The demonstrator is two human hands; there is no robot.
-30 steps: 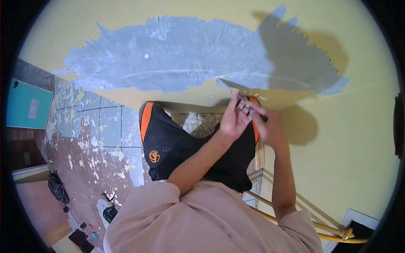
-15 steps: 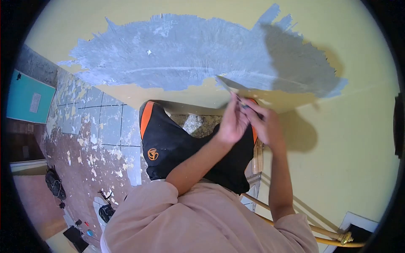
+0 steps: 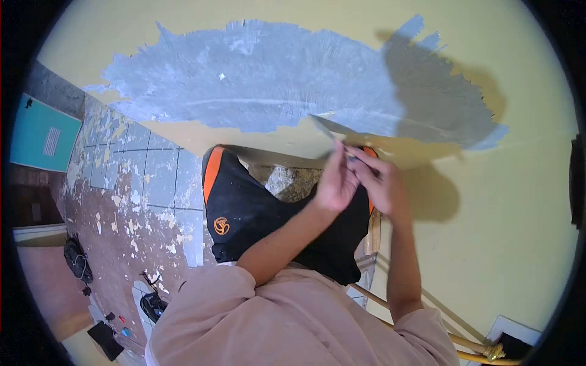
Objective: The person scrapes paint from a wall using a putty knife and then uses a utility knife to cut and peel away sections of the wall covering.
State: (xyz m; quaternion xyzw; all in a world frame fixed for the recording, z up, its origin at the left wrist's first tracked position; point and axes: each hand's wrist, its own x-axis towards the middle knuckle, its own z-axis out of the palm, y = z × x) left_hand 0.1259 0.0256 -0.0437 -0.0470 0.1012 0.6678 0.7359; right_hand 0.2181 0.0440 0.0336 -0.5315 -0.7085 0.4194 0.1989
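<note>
A paint scraper (image 3: 322,127) with a thin metal blade reaches up from both hands. Its blade tip meets the lower part of a grey scraped patch (image 3: 293,73) on the yellow wall, near the ragged edge of the remaining paint. My left hand (image 3: 337,183) is closed around the tool from the left, palm partly turned up. From the right, my right hand (image 3: 379,183) grips it too, its fingers bent over the handle. Most of the handle is hidden by the fingers.
Paint flakes litter the tiled floor (image 3: 162,174) at the left. A teal panel (image 3: 46,134) stands at far left, with a black bag (image 3: 77,259) below it. My knees in black shorts (image 3: 268,213) are close to the wall. Yellow poles (image 3: 458,341) lie at lower right.
The scraper's tip has slid slightly left along the wall, and both hands shifted a little with it. My view has moved slightly too. The grip looks the same.
</note>
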